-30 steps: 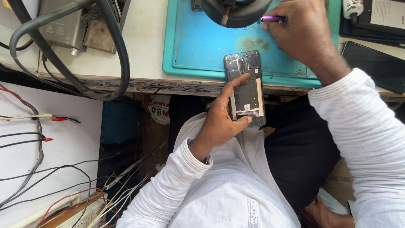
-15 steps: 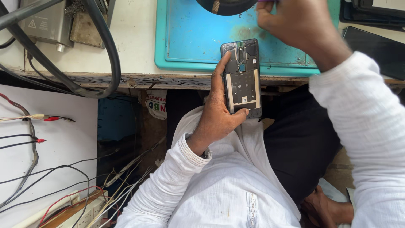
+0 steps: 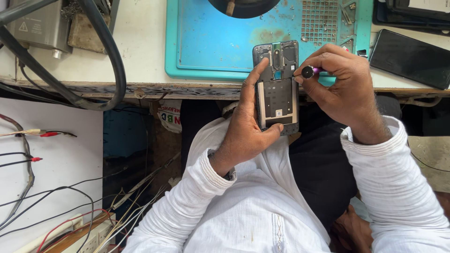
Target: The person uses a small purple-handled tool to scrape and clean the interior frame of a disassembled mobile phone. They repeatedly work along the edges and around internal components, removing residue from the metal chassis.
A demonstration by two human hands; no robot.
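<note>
White sleeves fill the nearest part of the view, at six o'clock. Just beyond them the left hand [image 3: 246, 133] is seen closed around an opened phone [image 3: 277, 86], the thumb laid up its left edge and a fingertip hooked under its bottom corner. The phone is held upright over the lap with its back cover off, so that the dark inner frame and the camera cut-outs are exposed; its upper end overlaps the near edge of the teal work mat [image 3: 211, 47].

At three o'clock from the phone the right hand [image 3: 342, 91] is clenched on a small screwdriver [image 3: 309, 71] (purple shaft, black round cap facing the camera). Its tip is hidden behind the fingers, so contact with the phone cannot be told.

Farther off, the workbench [image 3: 140, 42] carries the mat; a dark phone [image 3: 410, 58] lies at two o'clock, a thick black hose [image 3: 110, 51] curves at ten o'clock, and red-tipped probe leads [image 3: 47, 134] rest at nine o'clock.

Trouble could be judged likely from the unsupported grip: the phone is gripped over the lap rather than laid on the mat, so a freed screw could be lost into the clothing or floor clutter, and a slipped driver tip could scratch the exposed parts.
</note>
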